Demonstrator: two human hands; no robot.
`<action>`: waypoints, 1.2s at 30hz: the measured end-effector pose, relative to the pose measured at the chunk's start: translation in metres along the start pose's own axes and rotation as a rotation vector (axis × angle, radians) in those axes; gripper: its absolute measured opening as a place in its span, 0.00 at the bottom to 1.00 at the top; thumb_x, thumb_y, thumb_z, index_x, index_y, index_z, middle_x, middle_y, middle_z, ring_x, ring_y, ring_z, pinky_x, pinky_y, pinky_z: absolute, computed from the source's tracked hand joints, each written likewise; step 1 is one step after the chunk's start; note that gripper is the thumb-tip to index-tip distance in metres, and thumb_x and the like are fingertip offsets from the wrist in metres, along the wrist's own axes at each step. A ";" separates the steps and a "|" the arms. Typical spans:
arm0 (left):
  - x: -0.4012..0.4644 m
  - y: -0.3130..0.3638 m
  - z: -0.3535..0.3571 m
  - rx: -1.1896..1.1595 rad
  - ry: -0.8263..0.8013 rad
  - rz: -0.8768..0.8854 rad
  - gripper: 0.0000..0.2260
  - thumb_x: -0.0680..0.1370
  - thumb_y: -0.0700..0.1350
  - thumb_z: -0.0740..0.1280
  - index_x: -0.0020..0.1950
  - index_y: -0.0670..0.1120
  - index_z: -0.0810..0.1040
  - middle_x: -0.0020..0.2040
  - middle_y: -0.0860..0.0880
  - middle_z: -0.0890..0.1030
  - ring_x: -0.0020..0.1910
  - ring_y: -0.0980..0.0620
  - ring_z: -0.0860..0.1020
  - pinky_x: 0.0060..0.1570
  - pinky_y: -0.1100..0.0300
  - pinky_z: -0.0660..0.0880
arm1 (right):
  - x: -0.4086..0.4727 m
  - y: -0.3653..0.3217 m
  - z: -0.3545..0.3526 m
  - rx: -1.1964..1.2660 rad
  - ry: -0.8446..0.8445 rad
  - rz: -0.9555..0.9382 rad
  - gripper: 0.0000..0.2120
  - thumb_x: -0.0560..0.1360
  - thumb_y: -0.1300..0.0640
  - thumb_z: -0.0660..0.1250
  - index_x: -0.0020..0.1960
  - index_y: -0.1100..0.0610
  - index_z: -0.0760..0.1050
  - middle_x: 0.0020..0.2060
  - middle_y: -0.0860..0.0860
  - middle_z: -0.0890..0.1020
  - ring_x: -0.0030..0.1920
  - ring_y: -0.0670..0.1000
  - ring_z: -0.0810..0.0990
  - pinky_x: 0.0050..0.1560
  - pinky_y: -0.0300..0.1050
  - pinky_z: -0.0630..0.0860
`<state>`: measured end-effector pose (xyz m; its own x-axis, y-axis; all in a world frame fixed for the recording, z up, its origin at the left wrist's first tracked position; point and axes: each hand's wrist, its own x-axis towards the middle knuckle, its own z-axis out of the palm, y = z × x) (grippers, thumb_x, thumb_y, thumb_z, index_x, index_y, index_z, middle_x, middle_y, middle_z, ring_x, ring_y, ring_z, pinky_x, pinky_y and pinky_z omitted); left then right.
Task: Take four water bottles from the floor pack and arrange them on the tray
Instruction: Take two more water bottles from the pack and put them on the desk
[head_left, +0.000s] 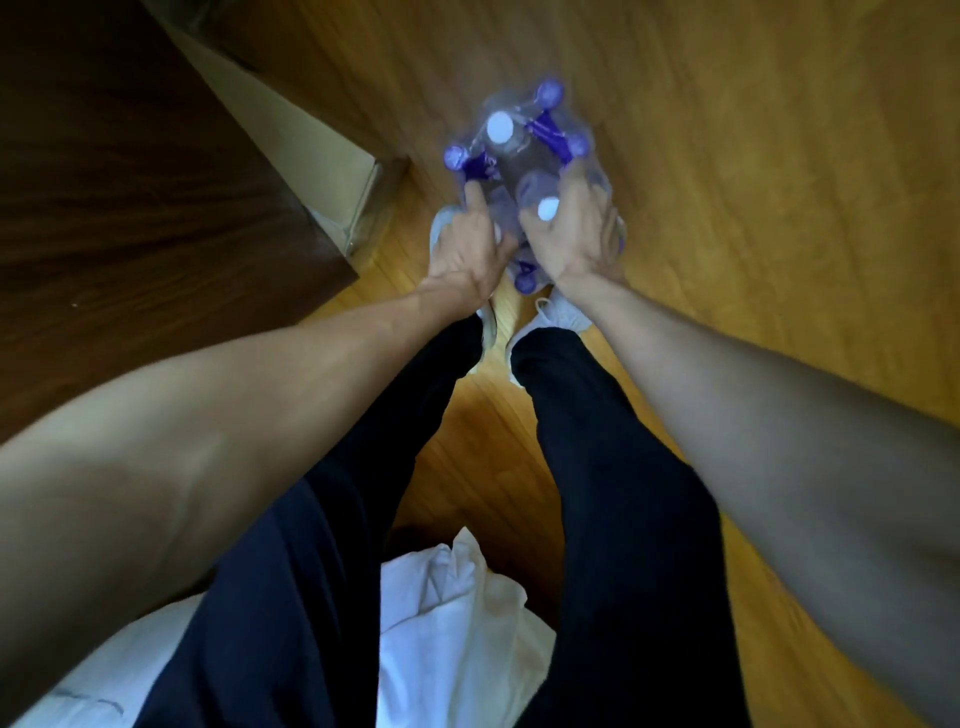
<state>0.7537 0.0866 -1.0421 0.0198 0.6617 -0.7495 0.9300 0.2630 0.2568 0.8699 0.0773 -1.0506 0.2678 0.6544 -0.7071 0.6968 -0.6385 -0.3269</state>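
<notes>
A plastic-wrapped pack of water bottles (522, 150) with purple labels and pale caps stands on the wooden floor just ahead of my feet. My left hand (467, 249) rests on the pack's near left side, index finger stretched onto a purple label. My right hand (576, 234) is curled around a bottle with a white cap (548, 209) at the pack's near right. The picture is blurred, so the left hand's grip is unclear. No tray is in view.
A dark wooden cabinet (130, 197) fills the upper left, its corner close to the pack. An open cardboard box (332, 171) sits against it. White cloth (457, 613) hangs below between my legs. Wooden floor (753, 182) spreads to the right.
</notes>
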 end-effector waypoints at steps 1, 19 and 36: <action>-0.011 0.005 -0.012 -0.009 0.009 -0.008 0.23 0.79 0.47 0.64 0.69 0.38 0.62 0.53 0.35 0.80 0.54 0.33 0.77 0.44 0.50 0.67 | -0.011 -0.001 -0.009 0.018 0.035 0.003 0.24 0.76 0.51 0.68 0.67 0.60 0.68 0.54 0.59 0.83 0.54 0.61 0.83 0.46 0.49 0.75; -0.288 0.092 -0.246 -0.132 0.203 -0.076 0.13 0.77 0.49 0.64 0.52 0.47 0.61 0.44 0.42 0.80 0.40 0.39 0.79 0.39 0.47 0.77 | -0.276 -0.112 -0.218 0.050 0.109 -0.242 0.14 0.71 0.45 0.69 0.43 0.51 0.65 0.34 0.55 0.82 0.37 0.61 0.82 0.33 0.45 0.63; -0.523 0.057 -0.299 -0.439 0.539 -0.211 0.17 0.72 0.56 0.70 0.48 0.50 0.65 0.38 0.55 0.79 0.33 0.49 0.80 0.25 0.70 0.67 | -0.456 -0.186 -0.303 -0.150 0.006 -0.852 0.14 0.69 0.40 0.69 0.44 0.46 0.68 0.40 0.46 0.84 0.39 0.48 0.83 0.32 0.29 0.67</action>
<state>0.6870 -0.0348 -0.4531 -0.4328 0.7897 -0.4347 0.6585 0.6063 0.4458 0.8198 0.0205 -0.4770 -0.3824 0.8881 -0.2552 0.7420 0.1305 -0.6576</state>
